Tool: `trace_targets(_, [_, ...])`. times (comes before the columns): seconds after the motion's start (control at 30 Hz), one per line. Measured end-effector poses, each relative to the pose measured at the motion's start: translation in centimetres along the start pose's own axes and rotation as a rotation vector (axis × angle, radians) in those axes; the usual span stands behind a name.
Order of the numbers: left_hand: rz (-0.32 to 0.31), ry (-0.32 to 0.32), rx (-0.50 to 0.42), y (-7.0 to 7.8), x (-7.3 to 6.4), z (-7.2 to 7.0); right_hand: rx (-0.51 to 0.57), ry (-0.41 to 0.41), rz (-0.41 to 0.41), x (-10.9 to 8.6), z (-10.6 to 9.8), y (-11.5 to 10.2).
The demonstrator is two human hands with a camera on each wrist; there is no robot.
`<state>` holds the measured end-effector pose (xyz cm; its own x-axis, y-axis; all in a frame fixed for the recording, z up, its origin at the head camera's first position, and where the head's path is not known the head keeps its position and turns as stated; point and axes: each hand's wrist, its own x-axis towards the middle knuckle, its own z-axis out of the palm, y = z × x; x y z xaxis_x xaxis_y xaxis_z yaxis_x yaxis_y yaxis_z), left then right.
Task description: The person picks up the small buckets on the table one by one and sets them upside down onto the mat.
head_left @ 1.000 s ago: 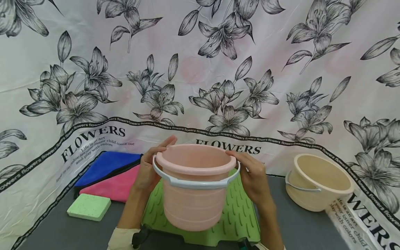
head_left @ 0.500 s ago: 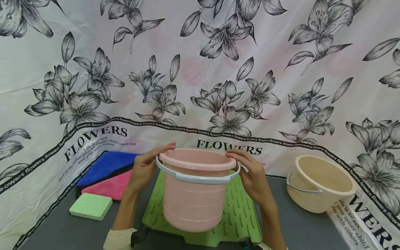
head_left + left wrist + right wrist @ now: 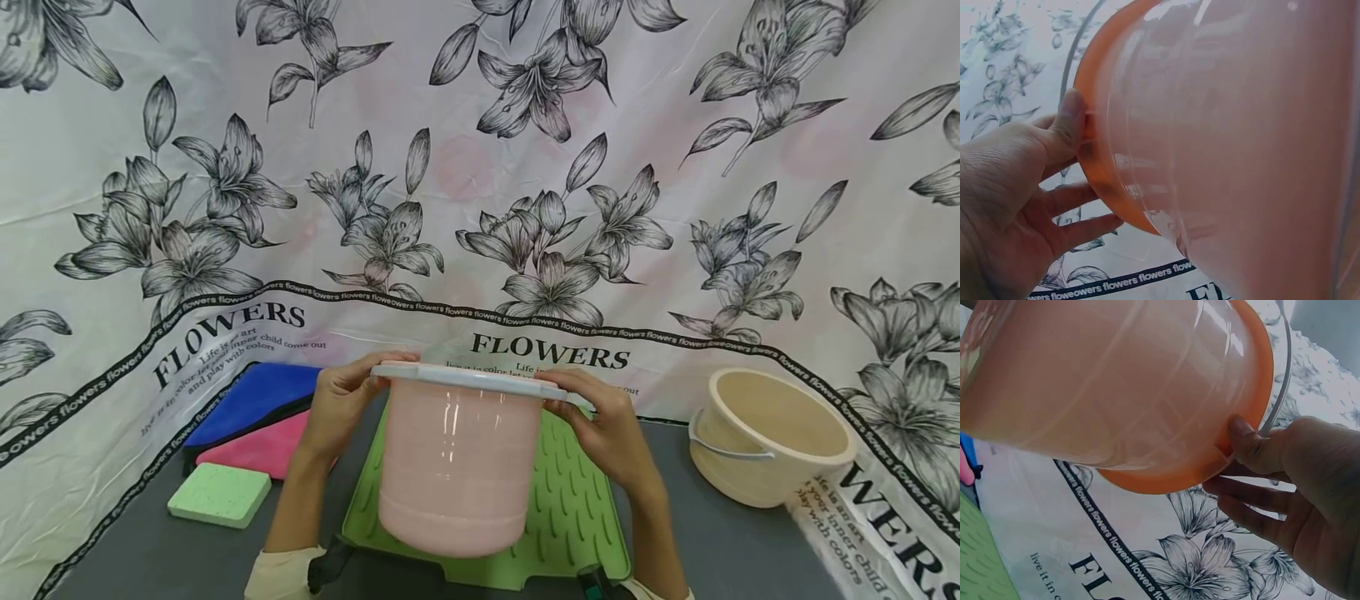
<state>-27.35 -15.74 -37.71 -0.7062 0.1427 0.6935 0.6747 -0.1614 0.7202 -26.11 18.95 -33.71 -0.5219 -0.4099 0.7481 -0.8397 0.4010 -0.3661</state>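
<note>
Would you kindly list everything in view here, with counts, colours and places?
Large bucket: one, pink, held in front of the body, over the mat
Its handle: one, pale grey, along the rim
Small bucket: one, cream, on the right, with a thin pale handle
Mat: one, green, middle of the table
Block: one, light green, on the left
Folded fabric: piece count unclear, blue and pink, behind the block
Table: one, dark grey, beneath
Flower-print sheet: one, white and black, behind
Left grip: one bare hand, left rim
Right grip: one bare hand, right rim
Sleeves: two, cream, bottom edge
</note>
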Motion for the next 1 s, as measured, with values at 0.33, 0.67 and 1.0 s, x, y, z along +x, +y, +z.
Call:
trace_targets(0.33, [-0.071,0.030,-0.041,-0.1,-0.1,-0.3,0.129,0.015,0.034,0.0,0.4,0.3])
trace_targets(0.67, [-0.204,0.052,0.000,-0.1,-0.1,-0.7,0.257,0.078,0.072,0.1,1.4,0.8])
trace_targets(1.0, [-0.351,0.069,0.041,-0.2,0.1,-0.4,0.307,0.120,0.290,0.1,2.3,0.8])
